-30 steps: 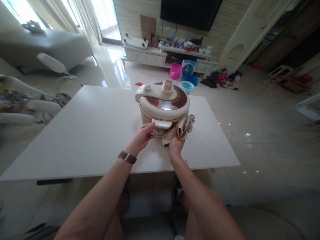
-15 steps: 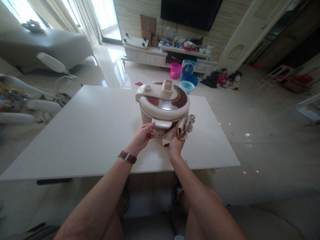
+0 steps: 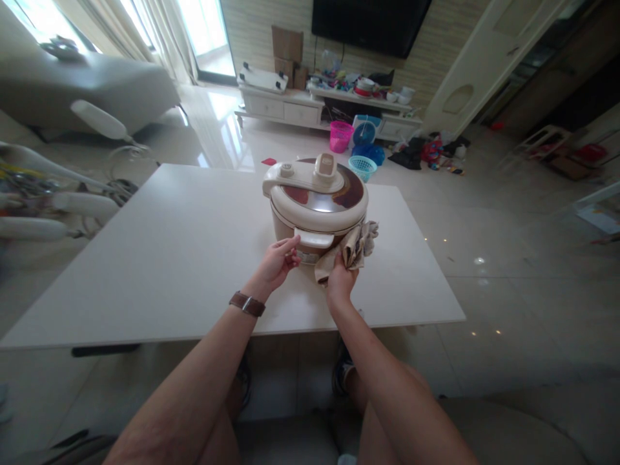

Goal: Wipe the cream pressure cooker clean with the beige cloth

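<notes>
A beige and brown electric pressure cooker (image 3: pixel 285 199) stands upright on the white table (image 3: pixel 194 258), its lid on. At the near side, my left hand (image 3: pixel 276 263) is closed with thumb and curled fingers at the left end of the cooker's pale side handle (image 3: pixel 316 239). My right hand (image 3: pixel 341 281) grips a crumpled tan cloth (image 3: pixel 357 247), which lies against the cooker's lower right side. Some of the right hand's fingers are hidden behind the cloth.
Beyond the table are a pink basket (image 3: pixel 341 137), a light blue basket (image 3: pixel 362 168) and a white TV cabinet (image 3: pixel 271 106) loaded with clutter. White lamp-like pieces (image 3: pixel 99 121) stand left of the table. Its near edge runs just above my knees.
</notes>
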Motion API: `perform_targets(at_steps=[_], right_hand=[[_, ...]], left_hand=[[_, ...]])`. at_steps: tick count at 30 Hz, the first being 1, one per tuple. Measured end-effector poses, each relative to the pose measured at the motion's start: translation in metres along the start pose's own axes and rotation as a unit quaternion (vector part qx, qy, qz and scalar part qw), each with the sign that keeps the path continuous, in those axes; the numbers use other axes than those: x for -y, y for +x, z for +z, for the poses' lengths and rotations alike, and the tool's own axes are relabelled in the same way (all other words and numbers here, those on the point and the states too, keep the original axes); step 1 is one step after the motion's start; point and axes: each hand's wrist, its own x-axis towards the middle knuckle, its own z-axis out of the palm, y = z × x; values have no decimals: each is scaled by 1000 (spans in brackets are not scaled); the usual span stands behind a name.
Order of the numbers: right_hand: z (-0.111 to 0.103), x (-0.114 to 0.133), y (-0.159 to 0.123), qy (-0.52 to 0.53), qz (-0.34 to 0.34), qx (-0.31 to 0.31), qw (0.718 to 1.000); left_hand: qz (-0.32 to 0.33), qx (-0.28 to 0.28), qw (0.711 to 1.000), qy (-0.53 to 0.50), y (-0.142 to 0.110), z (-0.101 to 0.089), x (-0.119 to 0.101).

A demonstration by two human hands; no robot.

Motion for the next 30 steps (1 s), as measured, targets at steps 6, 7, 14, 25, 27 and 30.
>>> perform_targets(at_steps=[6,7,14,25,27,30], right_hand=[[0,2,-1,-4,10,-4,1000],[1,3,-1,-4,12,-6,1000],[1,4,-2,-5,9,-2,1000],[0,4,0,-14,-3,4,1000],[0,2,1,-10,-11,10,1000],[-2,0,2,3,-11,18,1000]], left_hand=[[2,2,1000,-3,0,0,0],[1,1,1000,-4,0,0,0],[-1,-5,1000,-1,-1,2,-1],[20,61,995,70,1,11,11],[15,82,993,88,1,19,16],[23,80,989,123,1,33,25]])
